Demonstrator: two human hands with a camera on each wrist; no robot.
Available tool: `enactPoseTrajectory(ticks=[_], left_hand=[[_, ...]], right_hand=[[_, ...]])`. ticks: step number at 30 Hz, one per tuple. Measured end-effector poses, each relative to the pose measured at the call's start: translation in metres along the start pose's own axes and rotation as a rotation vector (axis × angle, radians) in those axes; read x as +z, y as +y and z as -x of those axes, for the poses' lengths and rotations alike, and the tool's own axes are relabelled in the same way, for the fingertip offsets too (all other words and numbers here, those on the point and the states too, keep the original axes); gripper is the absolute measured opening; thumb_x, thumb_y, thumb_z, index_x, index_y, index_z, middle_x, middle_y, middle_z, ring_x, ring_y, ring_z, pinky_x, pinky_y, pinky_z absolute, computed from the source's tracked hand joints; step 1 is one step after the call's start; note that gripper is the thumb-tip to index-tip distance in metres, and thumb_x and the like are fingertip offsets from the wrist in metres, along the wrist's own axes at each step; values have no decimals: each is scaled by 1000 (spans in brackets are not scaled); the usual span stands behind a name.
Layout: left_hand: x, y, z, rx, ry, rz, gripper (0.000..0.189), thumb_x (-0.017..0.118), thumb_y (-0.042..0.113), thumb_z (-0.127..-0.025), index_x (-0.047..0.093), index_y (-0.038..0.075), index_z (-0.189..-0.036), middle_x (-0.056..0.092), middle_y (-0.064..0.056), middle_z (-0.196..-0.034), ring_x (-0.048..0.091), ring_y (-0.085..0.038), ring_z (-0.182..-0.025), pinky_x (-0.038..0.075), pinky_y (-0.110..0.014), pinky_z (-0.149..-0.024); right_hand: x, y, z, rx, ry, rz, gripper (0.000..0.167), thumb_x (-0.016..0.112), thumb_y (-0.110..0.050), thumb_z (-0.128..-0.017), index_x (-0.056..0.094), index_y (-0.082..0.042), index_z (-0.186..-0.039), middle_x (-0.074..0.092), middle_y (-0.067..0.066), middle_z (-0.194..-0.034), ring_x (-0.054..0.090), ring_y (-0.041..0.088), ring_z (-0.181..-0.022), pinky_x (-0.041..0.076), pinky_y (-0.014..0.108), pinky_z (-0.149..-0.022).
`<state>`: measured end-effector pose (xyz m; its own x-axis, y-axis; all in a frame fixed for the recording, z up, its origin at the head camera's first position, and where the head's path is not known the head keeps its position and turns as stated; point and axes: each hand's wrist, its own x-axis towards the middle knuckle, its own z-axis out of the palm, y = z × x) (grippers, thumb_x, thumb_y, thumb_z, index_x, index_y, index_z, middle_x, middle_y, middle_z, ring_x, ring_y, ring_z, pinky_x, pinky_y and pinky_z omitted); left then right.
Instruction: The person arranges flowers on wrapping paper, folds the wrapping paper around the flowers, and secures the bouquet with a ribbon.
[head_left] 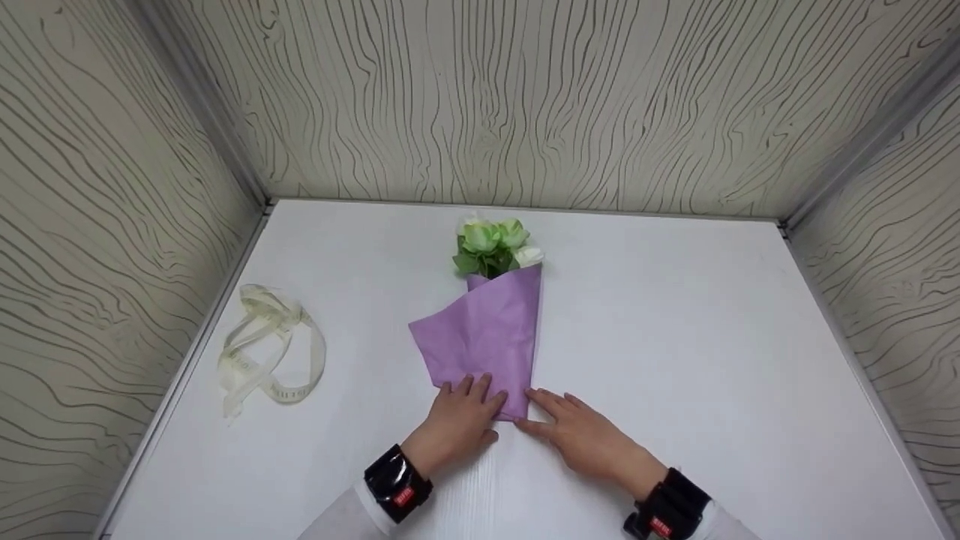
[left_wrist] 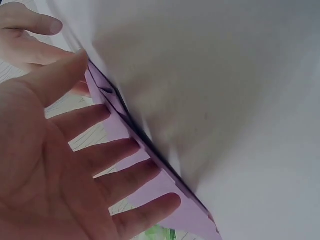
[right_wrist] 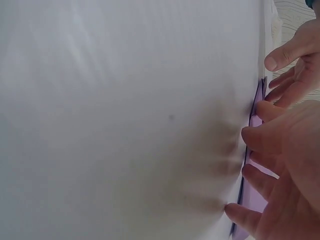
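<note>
A bouquet of green and white flowers [head_left: 491, 238] lies on the table, wrapped in purple paper [head_left: 499, 322] whose left corner flares outward. My left hand [head_left: 459, 420] rests on the lower part of the wrap with its fingers spread and nearly straight. At the wrap's lower right edge, the extended fingers of my right hand [head_left: 589, 439] touch the paper. Both wrist views show the purple paper [left_wrist: 137, 170] edge-on beneath the fingertips, with folded layers at its lower end. The flower stems are hidden inside the wrap.
A loosely looped cream ribbon [head_left: 319, 360] with printed lettering lies on the left of the white table [head_left: 675, 322]. Wood-patterned panels [head_left: 487, 97] rise behind the table and at both sides, joined by grey corner strips.
</note>
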<state>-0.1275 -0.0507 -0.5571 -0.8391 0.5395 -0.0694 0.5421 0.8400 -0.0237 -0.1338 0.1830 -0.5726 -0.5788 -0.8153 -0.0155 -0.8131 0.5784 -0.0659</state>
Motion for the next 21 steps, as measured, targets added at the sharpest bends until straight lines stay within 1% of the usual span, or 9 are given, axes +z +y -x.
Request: enactPoseTrajectory(ticks=[4,6,9,12,17,21], left_hand=[[2,0,-1,0,-10,-5,60,58,50,-79,45,23,-131,41,-11,-132,41,-32,-116,37,-53,-86],[1,1,-1,-3,-22,-11,60,58,50,-79,44,24,-131,40,-11,-133,41,-32,-117,37,-52,-86],[0,1,-1,-6,-32,-16,61,58,50,-78,43,24,-132,39,-10,-134,40,-32,-118,37,-51,-87],[1,2,-1,-5,-35,-2,63,59,50,-78,43,23,-132,38,-12,-134,38,-33,-119,36,-52,-88],[1,1,-3,-3,-34,22,62,59,49,-78,44,21,-131,39,-13,-133,39,-34,-118,37,-52,-86],[0,2,-4,4,-33,39,60,60,47,-78,46,20,-130,40,-14,-132,40,-35,-116,39,-52,-85]], right_hand=[[0,-1,1,-4,-15,-9,66,58,-1,-76,41,-29,-133,24,11,-143,26,27,-128,32,49,-94],[-2,-1,1,0,-31,-23,64,57,-2,-78,41,-29,-133,24,11,-143,26,27,-128,31,50,-95],[-6,1,-1,8,-35,-43,59,55,-3,-81,42,-28,-133,27,10,-142,29,26,-127,31,49,-95],[-8,4,-5,23,-20,-45,55,53,-3,-83,42,-24,-133,32,8,-139,31,26,-125,32,48,-95],[-7,14,-17,65,-13,0,61,53,2,-80,36,-16,-136,30,8,-140,28,27,-127,31,49,-95],[-6,27,-32,119,-18,26,62,50,1,-81,31,-14,-138,28,11,-141,27,29,-127,29,49,-96]])
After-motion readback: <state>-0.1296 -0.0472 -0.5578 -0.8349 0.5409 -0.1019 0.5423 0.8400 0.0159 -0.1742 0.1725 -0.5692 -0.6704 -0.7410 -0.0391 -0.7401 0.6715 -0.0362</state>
